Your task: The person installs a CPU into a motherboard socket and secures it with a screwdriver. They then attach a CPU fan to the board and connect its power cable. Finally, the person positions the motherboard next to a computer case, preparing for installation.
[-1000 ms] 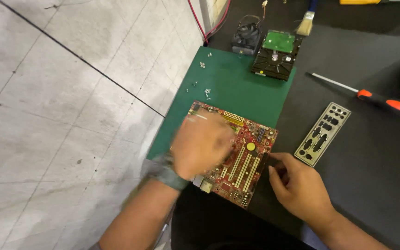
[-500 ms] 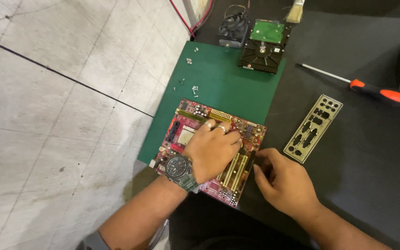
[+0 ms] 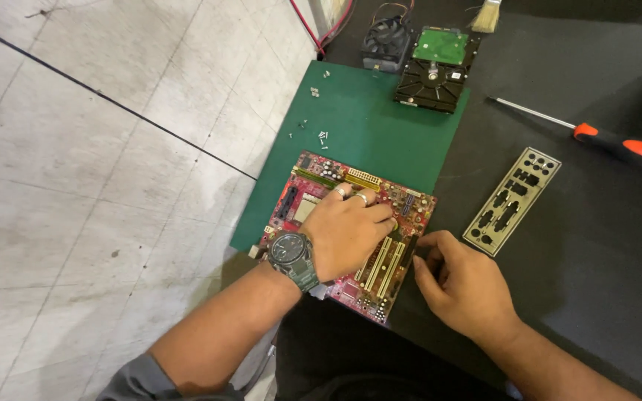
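Fingertips of the right hand (image 3: 464, 286) are pinched on the right edge of a red circuit board (image 3: 351, 230); the left hand (image 3: 347, 232), raised 1 second ago, is now pressed flat on it. The board is steadied on a green mat (image 3: 365, 126), 1 screwdriver (image 3: 603, 137) well apart.
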